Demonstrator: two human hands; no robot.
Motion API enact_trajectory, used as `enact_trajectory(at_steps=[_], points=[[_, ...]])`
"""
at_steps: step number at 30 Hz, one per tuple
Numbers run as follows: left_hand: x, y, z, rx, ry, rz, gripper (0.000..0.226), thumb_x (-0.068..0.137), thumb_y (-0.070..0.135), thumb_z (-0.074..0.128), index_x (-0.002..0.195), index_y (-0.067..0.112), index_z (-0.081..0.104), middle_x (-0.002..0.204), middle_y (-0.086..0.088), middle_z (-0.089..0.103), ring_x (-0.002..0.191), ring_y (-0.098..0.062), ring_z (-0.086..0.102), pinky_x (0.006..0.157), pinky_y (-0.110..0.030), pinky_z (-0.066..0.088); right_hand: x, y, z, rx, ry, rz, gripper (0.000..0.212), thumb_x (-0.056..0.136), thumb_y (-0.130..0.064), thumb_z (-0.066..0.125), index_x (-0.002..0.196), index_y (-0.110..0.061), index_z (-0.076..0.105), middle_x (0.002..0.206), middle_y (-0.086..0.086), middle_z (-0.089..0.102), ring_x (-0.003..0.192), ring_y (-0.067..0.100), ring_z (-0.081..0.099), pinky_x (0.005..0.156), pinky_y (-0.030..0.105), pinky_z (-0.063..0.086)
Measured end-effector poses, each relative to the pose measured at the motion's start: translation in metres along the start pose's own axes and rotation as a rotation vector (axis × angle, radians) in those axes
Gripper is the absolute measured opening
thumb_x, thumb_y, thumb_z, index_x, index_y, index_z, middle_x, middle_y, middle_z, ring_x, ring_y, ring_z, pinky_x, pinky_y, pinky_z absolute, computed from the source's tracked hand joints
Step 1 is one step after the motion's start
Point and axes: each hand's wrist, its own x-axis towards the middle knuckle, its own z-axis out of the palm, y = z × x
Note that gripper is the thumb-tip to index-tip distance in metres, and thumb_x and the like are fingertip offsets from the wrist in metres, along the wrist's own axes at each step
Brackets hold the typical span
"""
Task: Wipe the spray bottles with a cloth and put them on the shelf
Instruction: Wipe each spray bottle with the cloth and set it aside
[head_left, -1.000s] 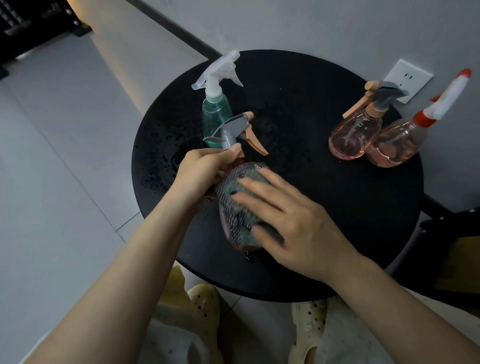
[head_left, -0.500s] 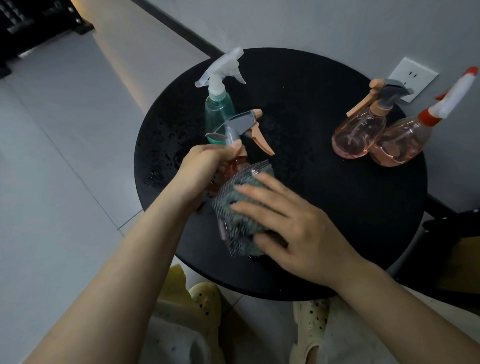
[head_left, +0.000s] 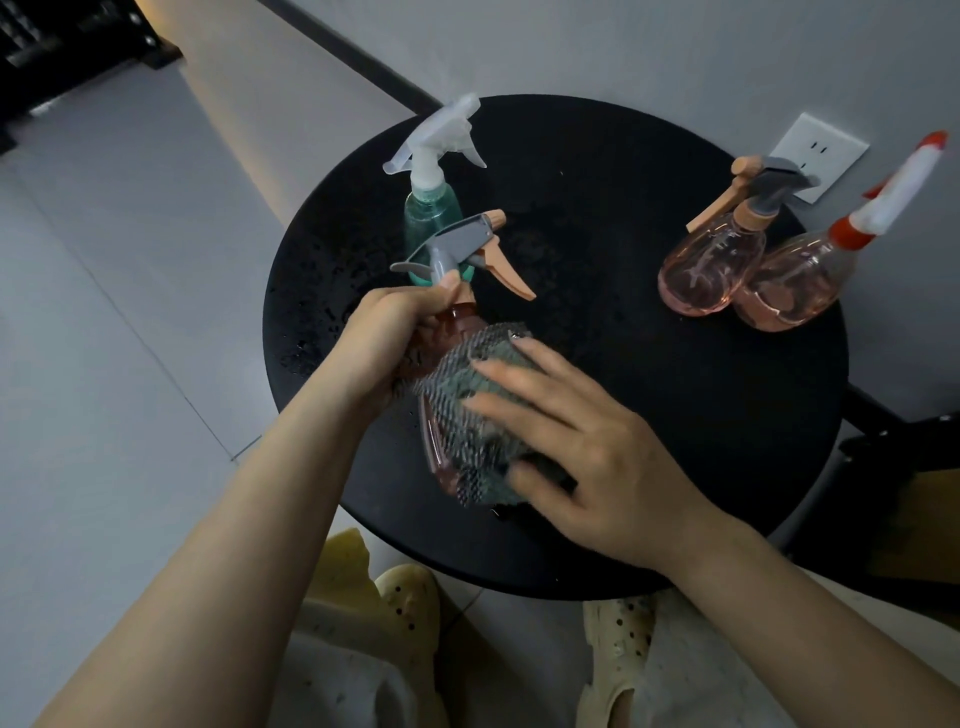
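Pink spray bottle (head_left: 434, 441) by near edge of table (head_left: 701, 415), neck gripped by left hand (head_left: 384, 338), flat right hand (head_left: 597, 467) pressing cloth (head_left: 457, 395)

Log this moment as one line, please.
step: wiping | left hand: grips pink bottle at neck | right hand: presses cloth on it | green bottle: upright on table

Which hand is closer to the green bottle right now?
Left. The left hand grips the neck of the held bottle, just in front of the green bottle. The right hand presses the cloth on that bottle's body, farther toward the person.
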Motion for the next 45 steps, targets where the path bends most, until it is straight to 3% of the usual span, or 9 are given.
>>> enact_trajectory(at_steps=[5, 9, 15, 18, 22, 29, 32, 38, 45], points=[[0.004, 0.0, -0.005, 0.076, 0.076, -0.003, 0.03, 0.087, 0.04, 0.057, 0.087, 0.011, 0.063, 0.089, -0.014, 0.054, 0.056, -0.013, 0.05, 0.04, -0.013, 0.038, -0.005, -0.006, 0.006, -0.234, -0.113, -0.278, 0.038, 0.087, -0.021, 0.055, 0.125, -0.016, 0.058, 0.138, 0.002, 0.051, 0.137, 0.031, 0.03, 0.109, 0.051, 0.03], [0.002, 0.001, -0.003, 0.074, 0.046, -0.016, 0.03, 0.089, 0.039, 0.055, 0.084, 0.01, 0.061, 0.083, -0.012, 0.055, 0.053, -0.011, 0.05, 0.037, -0.011, 0.037, -0.005, -0.003, 0.004, -0.195, -0.103, -0.253, 0.038, 0.089, -0.021, 0.053, 0.126, -0.017, 0.057, 0.139, 0.002, 0.05, 0.137, 0.028, 0.032, 0.109, 0.049, 0.031], [-0.001, -0.002, 0.003, 0.044, -0.104, -0.034, 0.027, 0.087, 0.035, 0.058, 0.07, 0.014, 0.059, 0.068, -0.007, 0.053, 0.052, -0.015, 0.048, 0.048, -0.021, 0.037, 0.003, -0.003, 0.004, 0.169, 0.002, 0.174, 0.044, 0.093, -0.028, 0.045, 0.137, -0.024, 0.044, 0.147, -0.011, 0.035, 0.141, 0.008, 0.023, 0.111, 0.021, 0.027], [-0.004, -0.002, 0.007, 0.114, -0.069, 0.012, 0.028, 0.092, 0.034, 0.051, 0.069, 0.019, 0.059, 0.061, 0.001, 0.057, 0.048, -0.009, 0.052, 0.042, -0.013, 0.039, 0.007, 0.0, 0.004, 0.418, 0.068, 0.357, 0.038, 0.096, -0.028, 0.044, 0.133, -0.023, 0.047, 0.134, -0.021, 0.044, 0.128, -0.006, 0.038, 0.103, 0.011, 0.031], [-0.008, 0.002, 0.008, 0.069, -0.051, 0.025, 0.027, 0.093, 0.032, 0.05, 0.079, 0.015, 0.065, 0.063, 0.002, 0.067, 0.051, -0.008, 0.06, 0.044, -0.014, 0.044, 0.009, 0.004, 0.009, 0.786, 0.12, 0.742, 0.019, 0.097, -0.025, 0.045, 0.101, -0.026, 0.064, 0.102, -0.005, 0.068, 0.099, 0.007, 0.061, 0.092, 0.029, 0.046], [-0.006, 0.003, 0.006, -0.136, -0.045, 0.04, 0.023, 0.094, 0.031, 0.051, 0.087, 0.015, 0.065, 0.074, -0.003, 0.065, 0.069, -0.017, 0.062, 0.079, -0.038, 0.051, 0.014, 0.003, 0.0, 1.509, 0.011, 1.188, 0.037, 0.093, -0.041, 0.042, 0.097, -0.021, 0.073, 0.106, 0.004, 0.071, 0.099, 0.02, 0.066, 0.09, 0.04, 0.051], [-0.005, 0.004, 0.003, -0.122, -0.053, 0.034, 0.026, 0.09, 0.038, 0.056, 0.086, 0.014, 0.067, 0.075, -0.003, 0.066, 0.069, -0.018, 0.063, 0.078, -0.038, 0.053, 0.014, 0.004, 0.0, 1.672, 0.032, 1.251, 0.035, 0.08, -0.038, 0.05, 0.085, -0.016, 0.077, 0.104, 0.008, 0.071, 0.095, 0.023, 0.066, 0.092, 0.043, 0.049], [-0.006, 0.002, 0.001, 0.145, 0.022, 0.056, 0.028, 0.082, 0.044, 0.064, 0.089, 0.018, 0.071, 0.067, 0.006, 0.066, 0.055, -0.005, 0.061, 0.047, -0.018, 0.048, 0.013, 0.008, 0.004, 1.571, 0.148, 1.129, 0.038, 0.097, -0.03, 0.04, 0.089, -0.017, 0.075, 0.095, 0.005, 0.073, 0.085, 0.017, 0.069, 0.076, 0.033, 0.057], [-0.006, -0.003, 0.007, 0.173, -0.032, 0.04, 0.026, 0.082, 0.037, 0.066, 0.091, 0.014, 0.072, 0.067, 0.005, 0.066, 0.054, -0.004, 0.058, 0.044, -0.015, 0.043, 0.013, 0.007, 0.008, 0.947, 0.231, 0.823, 0.022, 0.097, -0.02, 0.045, 0.099, -0.028, 0.066, 0.103, 0.0, 0.069, 0.1, 0.015, 0.064, 0.096, 0.039, 0.047]])
